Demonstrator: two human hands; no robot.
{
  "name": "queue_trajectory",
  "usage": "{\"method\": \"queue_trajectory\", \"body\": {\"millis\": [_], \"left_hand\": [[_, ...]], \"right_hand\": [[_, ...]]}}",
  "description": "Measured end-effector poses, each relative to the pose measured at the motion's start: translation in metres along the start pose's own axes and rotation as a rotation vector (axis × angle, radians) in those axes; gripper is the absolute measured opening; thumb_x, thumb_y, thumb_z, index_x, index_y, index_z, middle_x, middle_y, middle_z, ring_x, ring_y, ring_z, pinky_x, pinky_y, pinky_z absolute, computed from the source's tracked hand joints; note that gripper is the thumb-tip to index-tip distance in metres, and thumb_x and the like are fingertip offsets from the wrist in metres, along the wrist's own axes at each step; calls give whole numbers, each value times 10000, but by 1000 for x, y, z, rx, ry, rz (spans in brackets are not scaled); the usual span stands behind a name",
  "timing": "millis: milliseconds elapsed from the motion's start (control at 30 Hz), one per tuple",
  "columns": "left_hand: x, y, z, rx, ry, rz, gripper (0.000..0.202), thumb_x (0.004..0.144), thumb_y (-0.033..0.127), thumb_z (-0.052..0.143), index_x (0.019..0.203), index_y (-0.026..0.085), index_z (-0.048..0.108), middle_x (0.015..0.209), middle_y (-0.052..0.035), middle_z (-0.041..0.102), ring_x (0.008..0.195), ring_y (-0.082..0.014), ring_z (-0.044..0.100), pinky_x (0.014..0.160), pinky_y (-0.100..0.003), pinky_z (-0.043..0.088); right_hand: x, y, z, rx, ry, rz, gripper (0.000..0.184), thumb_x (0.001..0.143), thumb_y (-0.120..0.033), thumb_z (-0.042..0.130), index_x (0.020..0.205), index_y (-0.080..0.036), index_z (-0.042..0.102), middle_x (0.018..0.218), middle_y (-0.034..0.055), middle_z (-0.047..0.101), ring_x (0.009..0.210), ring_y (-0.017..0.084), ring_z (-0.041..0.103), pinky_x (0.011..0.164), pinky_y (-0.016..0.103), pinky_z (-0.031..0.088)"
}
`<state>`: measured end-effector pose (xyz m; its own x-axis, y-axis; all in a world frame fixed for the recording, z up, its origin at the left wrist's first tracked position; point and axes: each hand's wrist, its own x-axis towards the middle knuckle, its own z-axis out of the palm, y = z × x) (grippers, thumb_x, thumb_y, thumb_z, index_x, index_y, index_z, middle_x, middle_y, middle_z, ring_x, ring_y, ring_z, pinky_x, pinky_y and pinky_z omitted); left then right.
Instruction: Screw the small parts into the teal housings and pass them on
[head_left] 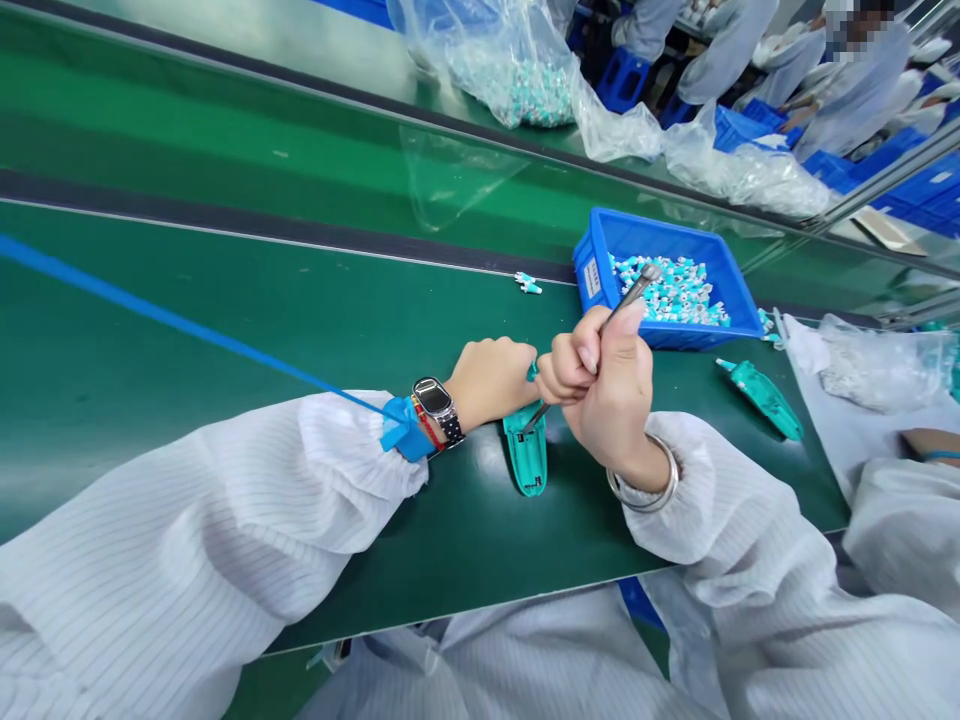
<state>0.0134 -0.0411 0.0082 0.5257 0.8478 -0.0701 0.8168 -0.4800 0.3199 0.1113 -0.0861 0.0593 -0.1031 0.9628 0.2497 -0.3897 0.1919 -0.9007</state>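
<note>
Teal casing (526,455) lies mid-frame on the green surface (225,330). Left hand (491,380) curls closed on its upper end. Right hand (607,385) is clamped on tweezers (636,288) just below a blue bin (652,225).

A green belt (225,330) is bounded on its far side by a dark strip (225,225), beyond which a second green lane (187,130) is seen. On the near belt a teal housing (526,460) is laid flat, and another teal housing (761,398) is placed well to its right. A blue bin (697,335) of small parts is set at the far edge, with a loose small part (528,284) near it. A clear bag (450,175) is spread on the far lane.
</note>
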Motion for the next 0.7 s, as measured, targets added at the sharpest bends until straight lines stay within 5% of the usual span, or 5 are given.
{"method": "queue_trajectory", "body": {"millis": [167,533,700], "left_hand": [[6,4,0,-8,5,4,400,802,498,399,771,159,609,709,-88,633,742,-265,634,571,-294,372],[2,10,-13,-73,-46,15,218,769,278,452,816,132,608,739,-111,640,739,-299,634,569,-311,375],[4,9,-12,-74,-76,-22,234,775,259,451,843,116,624,769,-131,645,825,-307,633,636,-329,407]], "right_hand": [[3,0,-6,14,5,-18,462,857,-542,499,588,-193,357,470,-83,182,382,43,130,365,167,158],[-9,16,-3,-94,-23,-207,400,898,-471,478,603,-202,456,473,-73,220,378,66,199,407,238,237],[-7,19,-3,15,-30,-191,354,897,-430,495,625,-211,435,457,-79,225,352,65,158,341,220,178]]}}
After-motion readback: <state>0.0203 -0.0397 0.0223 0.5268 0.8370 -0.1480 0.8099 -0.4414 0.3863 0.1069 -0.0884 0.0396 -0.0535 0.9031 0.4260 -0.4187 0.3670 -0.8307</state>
